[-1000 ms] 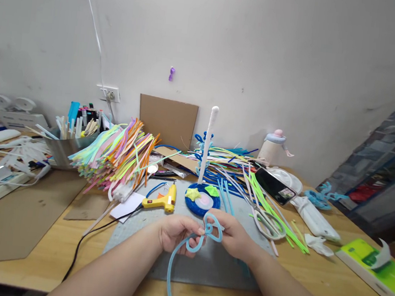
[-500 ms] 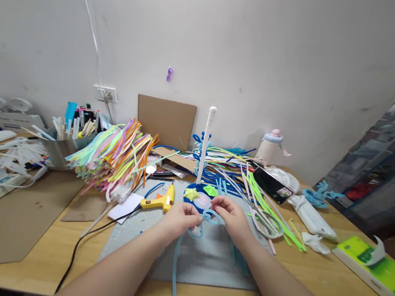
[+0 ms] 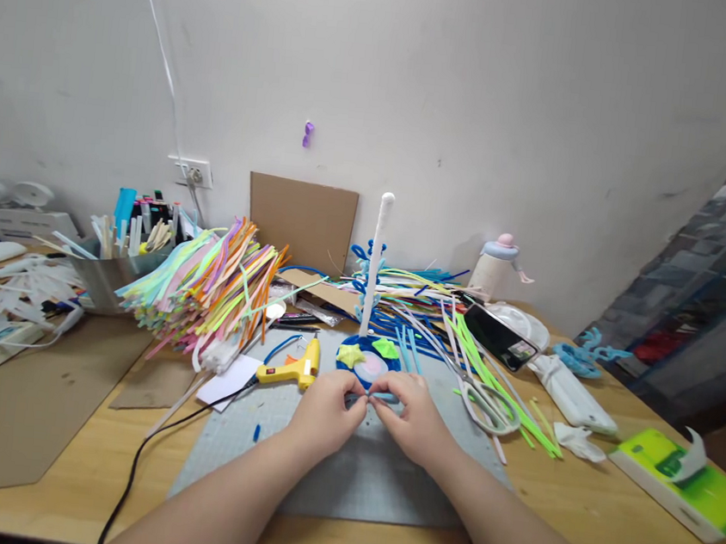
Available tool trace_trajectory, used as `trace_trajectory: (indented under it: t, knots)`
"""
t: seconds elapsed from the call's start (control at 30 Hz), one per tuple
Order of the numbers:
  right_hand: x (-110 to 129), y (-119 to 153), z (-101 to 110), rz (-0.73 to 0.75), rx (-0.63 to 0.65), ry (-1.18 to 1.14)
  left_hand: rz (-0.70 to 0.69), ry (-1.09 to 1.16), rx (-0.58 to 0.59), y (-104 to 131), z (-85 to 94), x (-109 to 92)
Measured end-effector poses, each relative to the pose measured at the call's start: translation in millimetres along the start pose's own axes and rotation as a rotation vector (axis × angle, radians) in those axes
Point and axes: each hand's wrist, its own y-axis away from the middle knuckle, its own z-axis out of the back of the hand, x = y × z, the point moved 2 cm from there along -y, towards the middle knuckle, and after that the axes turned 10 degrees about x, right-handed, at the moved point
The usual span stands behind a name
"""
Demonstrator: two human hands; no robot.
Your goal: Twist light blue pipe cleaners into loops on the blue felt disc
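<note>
One light-blue pipe cleaner: located between the fingertips, just in front of the round blue base; mostly hidden by the fingers.
Left hand: narrow, thumb and forefinger pinched on the pipe cleaner.
Right hand: narrow, pinching the same piece; fingertips meet those of the left.
Green-yellow box: dark printed mark on top, blurred, not legible.
White box: lettering on front, too small to read.
Phone: screen mostly dark; lit detail at one corner not legible.
Grey mat: flat beneath the hands, specked with scraps.
Desk: light wood grain.
Glue gun: yellow, lying on the mat, left of the base.
Wall: plain, pale grey, scuffed.
Socket: mounted on the wall, white, plug inserted.
Shelving: far right, contents blurred.
</note>
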Motion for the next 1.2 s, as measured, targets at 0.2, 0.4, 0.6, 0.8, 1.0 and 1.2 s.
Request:
trace_trajectory:
  t: [0.2, 0.4, 0.6, 0.8, 1.0, 1.2]
  knots:
    - [-0.2, -2.0, -1.7, -0.101, 0.026, -0.102, -0.094, -0.166, 0.034, 1.8, 1.3, -4.4]
    - [-4.1, -4.3, -2.4, -0.293, 0.05, -0.435, -0.055, -0.052, 0.037, 1.2, -0.1, -4.7]
    - [-10.8, -3.4, -5.7, -0.343, 0.14, -0.723, 0.084, 0.167, 0.105, -3.8, -5.5, 6.1]
    - [-10.2, -4.0, -3.8, -0.233, 0.125, -0.413, 0.075, 0.065, 0.118, -3.2, -7.4, 12.5]
    - [-9.6, -3.8, -2.5, -0.207, 0.204, -0.444, 0.139, 0.158, 0.172, -4.1, -7.2, 13.6]
    - [-6.1, -3.2, 2.0, -0.207, 0.294, -0.653, 0.289, 0.543, 0.338, -9.4, -5.4, 14.1]
